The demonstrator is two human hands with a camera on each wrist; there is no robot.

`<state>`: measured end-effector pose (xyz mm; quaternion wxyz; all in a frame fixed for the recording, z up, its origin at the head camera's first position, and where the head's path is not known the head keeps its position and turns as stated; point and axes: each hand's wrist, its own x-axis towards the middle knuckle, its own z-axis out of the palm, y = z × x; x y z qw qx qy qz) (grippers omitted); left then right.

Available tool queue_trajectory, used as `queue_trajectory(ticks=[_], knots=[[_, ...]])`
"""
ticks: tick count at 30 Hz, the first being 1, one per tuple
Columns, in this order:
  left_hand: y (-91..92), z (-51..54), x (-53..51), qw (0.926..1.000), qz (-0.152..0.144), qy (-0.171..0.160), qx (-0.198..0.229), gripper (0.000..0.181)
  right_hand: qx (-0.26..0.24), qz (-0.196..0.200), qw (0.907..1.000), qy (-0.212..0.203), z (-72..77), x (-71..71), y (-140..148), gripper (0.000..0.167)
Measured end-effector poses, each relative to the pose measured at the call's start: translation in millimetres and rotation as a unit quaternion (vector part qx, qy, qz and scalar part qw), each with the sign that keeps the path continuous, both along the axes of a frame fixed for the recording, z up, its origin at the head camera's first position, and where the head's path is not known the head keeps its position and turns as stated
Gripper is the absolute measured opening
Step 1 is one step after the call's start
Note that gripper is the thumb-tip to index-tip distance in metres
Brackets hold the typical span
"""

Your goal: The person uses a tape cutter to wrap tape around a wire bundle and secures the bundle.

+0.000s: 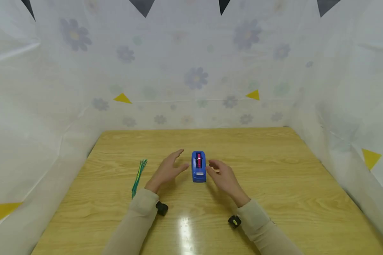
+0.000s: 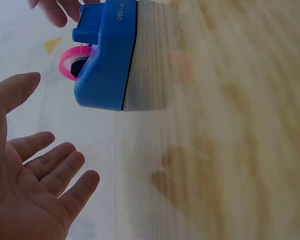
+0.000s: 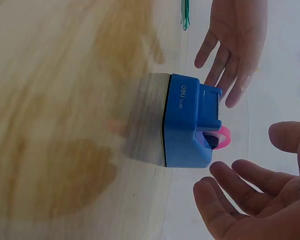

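A blue tape dispenser (image 1: 199,176) with a pink roll (image 1: 199,160) stands upright on the wooden table, between the two hands. The left hand (image 1: 170,169) is just left of it, fingers extended and thumb toward it, holding nothing. On the other side the right hand (image 1: 222,177) is close to the dispenser, fingers loosely bent and empty; contact cannot be told in the head view. In the left wrist view the dispenser (image 2: 107,65) is apart from the left hand (image 2: 37,170). The right wrist view has the dispenser (image 3: 187,120) beside the right hand's (image 3: 260,190) spread fingers.
A thin bundle of green strands (image 1: 138,179) lies on the table (image 1: 293,166) left of the left hand. Behind and at both sides hang pale sheets (image 1: 191,53) with flower prints. Yellow triangles (image 1: 122,98) mark the sheets.
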<state>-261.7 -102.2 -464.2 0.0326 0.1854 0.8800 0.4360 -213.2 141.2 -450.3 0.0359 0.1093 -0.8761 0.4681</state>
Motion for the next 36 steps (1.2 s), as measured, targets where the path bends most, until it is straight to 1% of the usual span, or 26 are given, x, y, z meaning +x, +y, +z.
queue_trajectory(ticks=[4, 10, 12, 16, 19, 24, 30, 33, 36], knots=[[4.1, 0.3, -2.5, 0.9999, -0.007, -0.004, 0.01, 0.068, 0.006, -0.014, 0.9999, 0.002, -3.0, -2.2, -4, 0.031], [7.6, -4.4, -7.7, 0.9989, -0.034, -0.017, 0.029, 0.067, 0.01, -0.032, 0.9989, -0.033, -7.2, -4.6, -11, 0.017], [7.7, -5.0, -9.1, 0.9986, -0.039, -0.022, 0.028, 0.067, 0.006, -0.034, 0.9985, -0.042, -7.4, -4.6, -13, 0.016], [7.1, -7.0, -12.4, 0.9983, -0.045, -0.026, 0.027, 0.069, 0.003, -0.029, 0.9987, -0.041, -8.6, -5.2, -16, 0.016], [7.6, -9.1, -14.8, 0.998, -0.052, -0.022, 0.029, 0.068, 0.002, -0.026, 0.9988, -0.041, -9.1, -5.9, -17, 0.016], [10.9, -10.9, -18.1, 0.9973, -0.068, -0.016, 0.025, 0.067, -0.009, -0.032, 0.9978, -0.056, -8.9, -6.1, -19, 0.017], [13.2, -10.0, -16.2, 0.9967, -0.075, -0.021, 0.024, 0.067, -0.026, -0.034, 0.9966, -0.07, -13.8, -8.3, -22, 0.016], [13.2, -10.7, -15.8, 0.9963, -0.08, -0.019, 0.024, 0.066, -0.029, -0.031, 0.9966, -0.071, -13.8, -8.2, -25, 0.015], [12.9, -12.2, -16.5, 0.9965, -0.08, -0.019, 0.014, 0.066, -0.03, -0.027, 0.9969, -0.067, -12.0, -6.8, -27, 0.013]])
